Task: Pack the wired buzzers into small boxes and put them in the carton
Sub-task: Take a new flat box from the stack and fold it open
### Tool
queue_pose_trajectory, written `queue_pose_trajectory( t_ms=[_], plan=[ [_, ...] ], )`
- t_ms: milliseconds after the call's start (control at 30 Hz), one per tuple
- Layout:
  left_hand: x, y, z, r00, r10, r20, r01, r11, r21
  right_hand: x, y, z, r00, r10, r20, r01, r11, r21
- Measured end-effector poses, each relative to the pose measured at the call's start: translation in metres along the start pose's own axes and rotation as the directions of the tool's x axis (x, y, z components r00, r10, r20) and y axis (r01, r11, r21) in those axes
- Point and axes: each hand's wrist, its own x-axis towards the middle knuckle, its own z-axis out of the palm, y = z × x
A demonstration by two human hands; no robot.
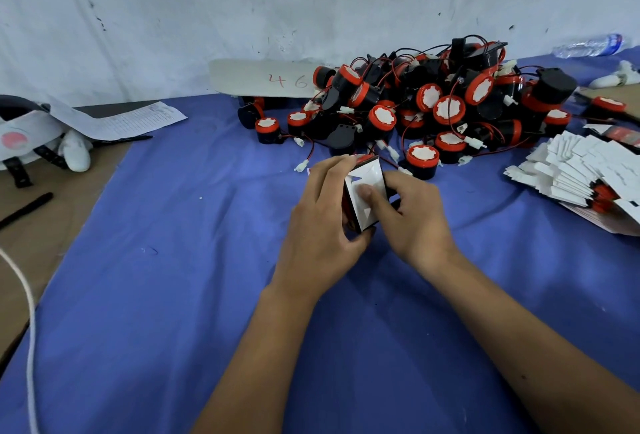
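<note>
Just in front of the heap of wired buzzers [415, 101], a person's two hands closed a small box [363, 196] above the blue cloth-covered surface [173, 278]. The left hand [322, 222] wrapped its fingers [329, 167] round the box's far side and underside, while the right hand [408, 215] held the near side, its thumb pressed flat on the white flap.

The box looked like thin glossy card, white inside with red and black print, squarish and light. Whether a buzzer already sat inside could not be told; a red edge showed at its top end. If the thumb pressed too hard, the flimsy card would likely crease or the tuck flap buckle rather than slot home. A trailing lead caught in the flap could stop it shutting.

The buzzers were squat black plastic cylinders with red rims and white paper faces, their thin red and black wires ending in small white plugs. The tangle invited snagging: lifting one could drag neighbours off the heap. To the heap's right lay a fanned stack of flat box blanks [581, 170], slippery and prone to slide. No carton could be identified with certainty.
</note>
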Motion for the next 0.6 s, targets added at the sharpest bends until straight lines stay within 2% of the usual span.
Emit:
queue_pose_trajectory(
  t_ms=[333,600],
  plan=[
    [-0.0003,0.0024,0.0040,1.000,-0.015,0.026,0.015,1.000,0.024,-0.0041,-0.0023,0.0068,0.993,-0.028,-0.117,0.014,0.993,-0.120],
    [-0.0010,-0.0056,0.0048,0.999,0.015,-0.043,-0.015,1.000,0.014,-0.0022,-0.0026,0.0023,0.995,-0.057,-0.085,0.052,0.997,-0.062]
  ],
)
